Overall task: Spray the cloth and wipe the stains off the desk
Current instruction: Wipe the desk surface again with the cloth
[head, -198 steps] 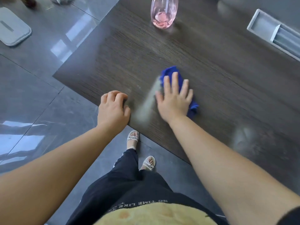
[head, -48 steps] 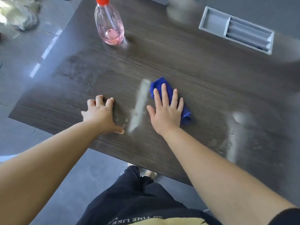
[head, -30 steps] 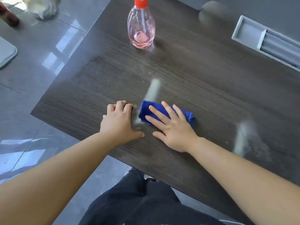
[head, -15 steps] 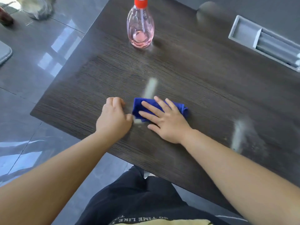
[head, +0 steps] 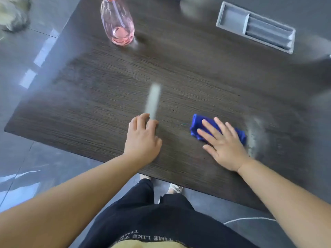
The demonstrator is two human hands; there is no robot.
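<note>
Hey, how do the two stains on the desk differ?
The left stain is a narrow straight streak; the right stain is a broad patchy smear. The left stain ends at the left hand; the right stain borders the cloth under the right hand. Both are pale grey.

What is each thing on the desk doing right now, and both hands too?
Spray bottle: upright, a little pink liquid at the bottom.
Blue cloth: bunched, pressed flat on the desk.
Right hand: fingers straight, pressing on the cloth.
Left hand: rests on the desk, fingers loosely bent, holding nothing.
Pale streak: not wiped off.
Pale smudge: right beside the cloth, not wiped off.
Grey tray: open on top.
</note>
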